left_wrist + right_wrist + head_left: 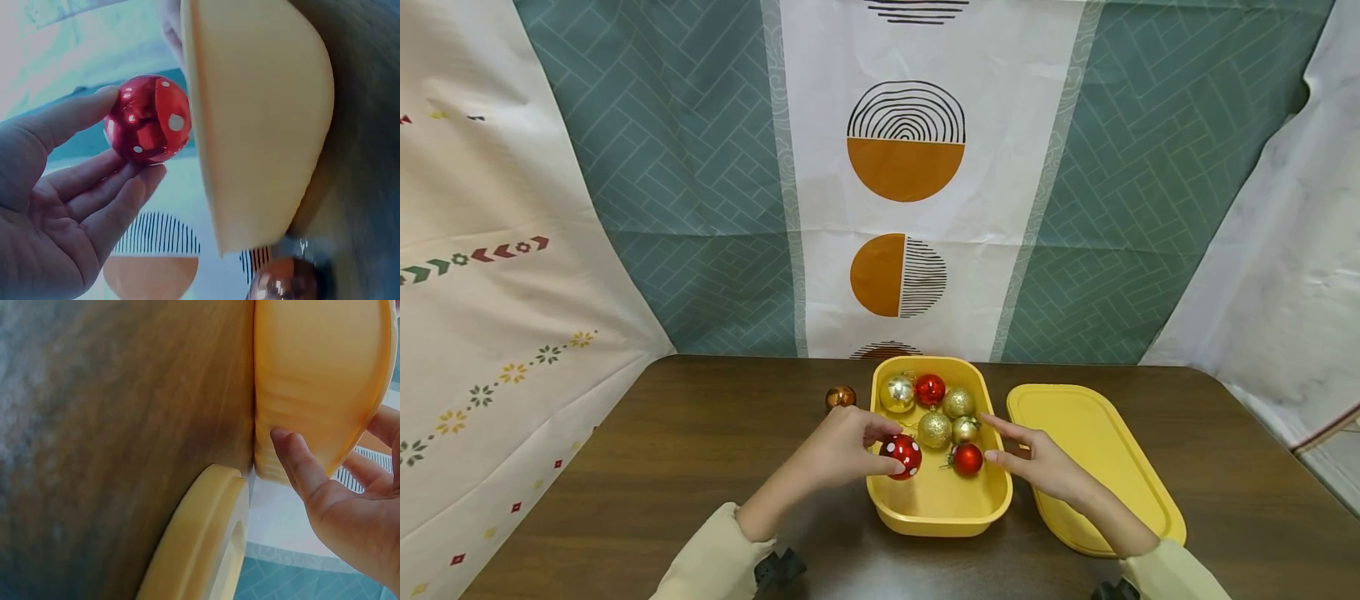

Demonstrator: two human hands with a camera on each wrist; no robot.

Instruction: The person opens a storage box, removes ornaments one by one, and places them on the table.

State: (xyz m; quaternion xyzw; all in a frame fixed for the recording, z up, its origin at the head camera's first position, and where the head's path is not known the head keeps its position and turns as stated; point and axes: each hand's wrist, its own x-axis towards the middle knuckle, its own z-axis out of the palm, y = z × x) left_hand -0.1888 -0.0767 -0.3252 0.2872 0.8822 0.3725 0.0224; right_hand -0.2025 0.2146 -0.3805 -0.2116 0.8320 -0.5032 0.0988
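Observation:
Between thumb and fingers, my left hand [842, 446] holds a shiny red Christmas bauble with white dots [900, 457], just above the left rim of a yellow plastic container [940, 527]. The left wrist view shows the same dotted bauble [147, 119] beside the container's rim. My right hand [1045, 467] grips the container's right wall, some fingers against the outside and others over the rim. Inside lie a red bauble [967, 459], glittery gold baubles [935, 430], a shiny pale gold one [897, 393] and another red one [930, 389].
A copper-brown bauble [840, 397] sits on the dark wooden table [700, 450], left of the container. To the right lies a flat yellow lid [1097, 450]. A patterned curtain [917, 250] hangs along the table's back edge.

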